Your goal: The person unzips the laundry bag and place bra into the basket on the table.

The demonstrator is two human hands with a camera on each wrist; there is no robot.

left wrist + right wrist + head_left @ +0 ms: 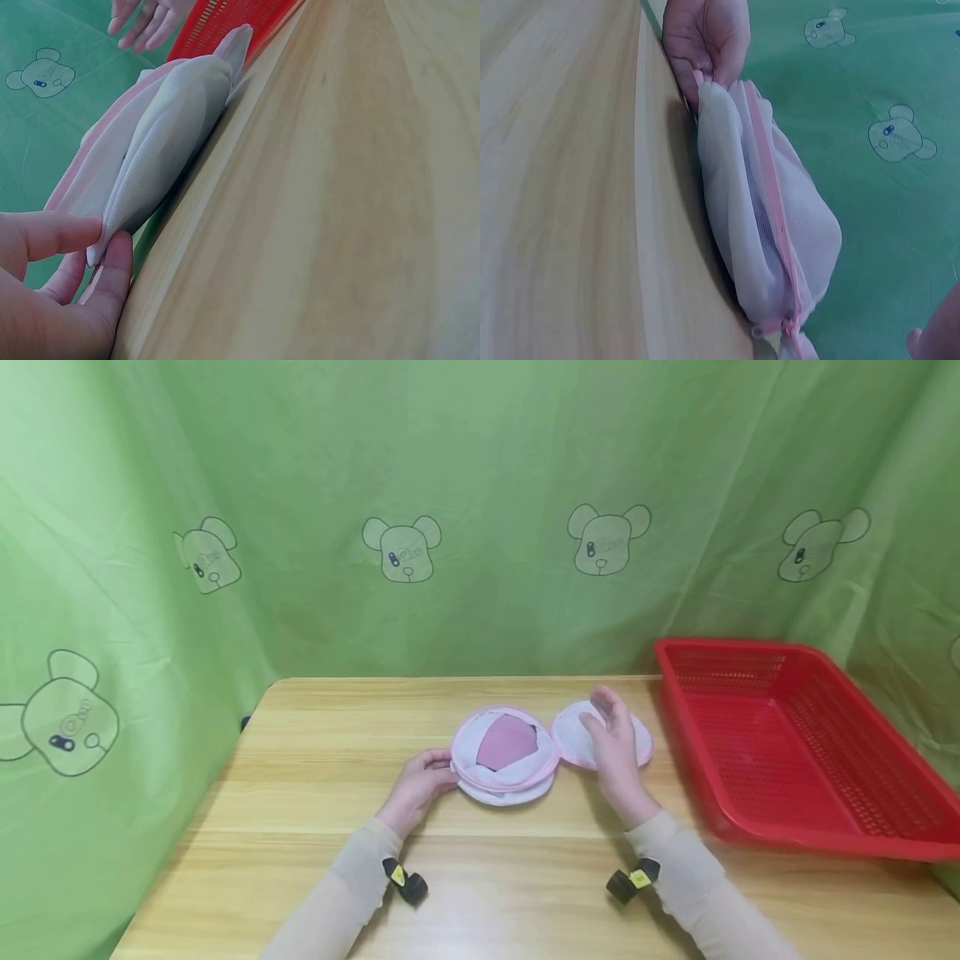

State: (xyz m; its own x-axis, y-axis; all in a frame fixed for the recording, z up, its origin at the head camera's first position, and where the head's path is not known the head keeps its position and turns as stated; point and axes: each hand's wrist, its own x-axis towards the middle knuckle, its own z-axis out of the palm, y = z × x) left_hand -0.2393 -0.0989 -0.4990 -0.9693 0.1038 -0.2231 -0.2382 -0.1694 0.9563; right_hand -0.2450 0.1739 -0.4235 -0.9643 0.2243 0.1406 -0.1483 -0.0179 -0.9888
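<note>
A round white mesh laundry bag (pixel 467 752) with a pink zipper edge sits on the table, its round lid (pixel 572 735) folded out flat to the right. Inside the bag lies something pink (pixel 507 742), smooth and rounded; its kind is hard to tell. My left hand (pixel 420 785) pinches the bag's left edge between thumb and fingers, as the left wrist view also shows at the bag's side (pixel 169 139). Over the lid hovers my right hand (pixel 618 760), fingers loosely bent and holding nothing. In the right wrist view the pink zipper (pixel 769 172) runs along the bag.
A large red plastic basket (pixel 712 760) with perforated walls stands on the right of the wooden table (pixel 315 735). Green curtain (pixel 495 618) with bear-head prints hangs behind the table and along both sides.
</note>
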